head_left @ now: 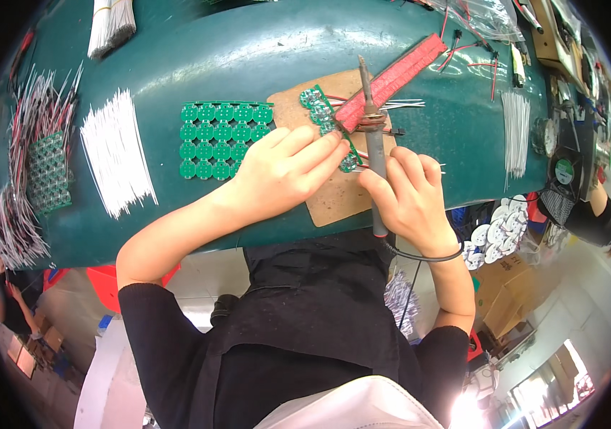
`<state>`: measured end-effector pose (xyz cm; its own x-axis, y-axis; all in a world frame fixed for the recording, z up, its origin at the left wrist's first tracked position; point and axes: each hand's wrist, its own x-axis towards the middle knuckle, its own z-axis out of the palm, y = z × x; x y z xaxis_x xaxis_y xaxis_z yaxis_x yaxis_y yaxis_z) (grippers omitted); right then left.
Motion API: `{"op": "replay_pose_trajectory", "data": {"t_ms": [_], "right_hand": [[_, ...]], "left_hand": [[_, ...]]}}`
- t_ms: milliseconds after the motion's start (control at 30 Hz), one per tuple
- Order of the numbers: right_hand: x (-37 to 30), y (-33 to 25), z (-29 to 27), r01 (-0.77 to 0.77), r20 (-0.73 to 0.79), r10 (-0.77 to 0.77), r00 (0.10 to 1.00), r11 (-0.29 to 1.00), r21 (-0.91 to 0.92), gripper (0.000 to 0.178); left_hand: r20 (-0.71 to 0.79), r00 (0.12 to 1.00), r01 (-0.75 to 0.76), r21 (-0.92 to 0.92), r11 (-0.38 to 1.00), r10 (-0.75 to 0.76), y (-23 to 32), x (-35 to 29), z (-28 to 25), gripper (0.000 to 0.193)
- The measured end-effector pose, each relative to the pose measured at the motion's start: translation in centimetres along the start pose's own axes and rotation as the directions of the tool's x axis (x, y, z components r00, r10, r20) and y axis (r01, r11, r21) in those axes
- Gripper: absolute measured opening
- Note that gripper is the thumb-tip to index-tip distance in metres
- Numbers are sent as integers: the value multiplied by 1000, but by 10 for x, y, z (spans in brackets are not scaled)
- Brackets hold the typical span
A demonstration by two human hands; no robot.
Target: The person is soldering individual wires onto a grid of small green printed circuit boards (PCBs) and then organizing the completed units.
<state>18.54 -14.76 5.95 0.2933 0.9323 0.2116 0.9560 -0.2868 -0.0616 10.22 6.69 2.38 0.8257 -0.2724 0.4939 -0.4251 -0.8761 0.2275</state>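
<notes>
My right hand (409, 196) is closed round the dark handle of a soldering iron (375, 157), whose metal tip points away from me. My left hand (284, 168) rests its fingers, pressed together, on a narrow strip of round green circuit boards (317, 106); its thumb is hidden. That strip lies on a brown board (334, 207). A long red bar (398, 75) slants across the strip, its near end by my left fingertips. Red, black and white wires (406, 104) run out from under the bar and the iron.
Left of the brown board lies a panel of round green circuit boards (212, 139). White wires (118, 154) are fanned further left, near bundled red and black wires (12, 222). More white wires (516, 136) lie at right. The iron's black cord (427, 257) crosses my right wrist.
</notes>
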Motion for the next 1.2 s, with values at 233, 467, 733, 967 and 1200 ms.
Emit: {"op": "replay_pose_trajectory", "data": {"t_ms": [233, 467, 733, 967, 1200], "right_hand": [[4, 2, 5, 17, 1, -17, 1000, 999, 51, 24], [5, -1, 4, 17, -13, -15, 1000, 995, 94, 23], [11, 4, -3, 74, 26, -74, 997, 997, -10, 23], [17, 5, 3, 113, 19, -115, 993, 990, 80, 23], [12, 6, 4, 91, 14, -94, 996, 986, 141, 23]], "left_hand": [[-4, 1000, -4, 9, 1000, 4, 0, 0, 0, 33], [-5, 1000, 3, 12, 1000, -3, 1, -2, 1, 33], [-41, 999, -6, 27, 1000, 7, 1, -1, 2, 33], [-46, 999, -11, 24, 1000, 12, 1, -2, 2, 35], [-39, 999, -18, 39, 999, 20, 2, -3, 2, 36]]}}
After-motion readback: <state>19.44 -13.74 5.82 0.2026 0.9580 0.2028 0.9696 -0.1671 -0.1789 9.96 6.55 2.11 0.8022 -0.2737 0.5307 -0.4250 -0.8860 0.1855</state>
